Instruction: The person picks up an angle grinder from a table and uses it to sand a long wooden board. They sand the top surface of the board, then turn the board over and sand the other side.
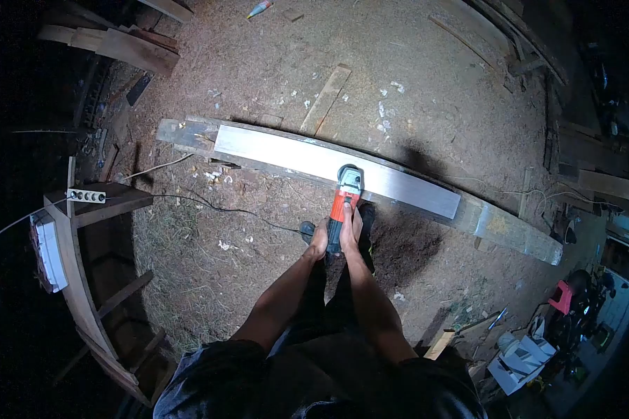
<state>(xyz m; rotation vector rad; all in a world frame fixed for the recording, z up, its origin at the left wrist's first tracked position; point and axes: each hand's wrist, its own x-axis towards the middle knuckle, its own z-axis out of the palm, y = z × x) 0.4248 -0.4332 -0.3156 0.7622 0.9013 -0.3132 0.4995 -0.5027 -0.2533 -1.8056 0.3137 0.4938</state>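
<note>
An angle grinder (343, 202) with an orange and black body and a grey head is held between both hands. My left hand (319, 238) is closed around the rear of its body from the left side. From the right, my right hand (352, 229) wraps the body closer to the head. The grinder's head and round disc (350, 170) overlap the near edge of a long pale board (279, 152). That smooth board lies on a longer, rough wooden plank (500, 223). A black cord (234, 209) runs left from the grinder's rear.
A power strip (87, 196) sits on a wooden frame (84, 272) at left. A short wood strip (326, 99) lies beyond the plank. A tube (259, 9) is on the dirt floor at the top. White boxes (521, 363) and a pink object (560, 297) stand at lower right.
</note>
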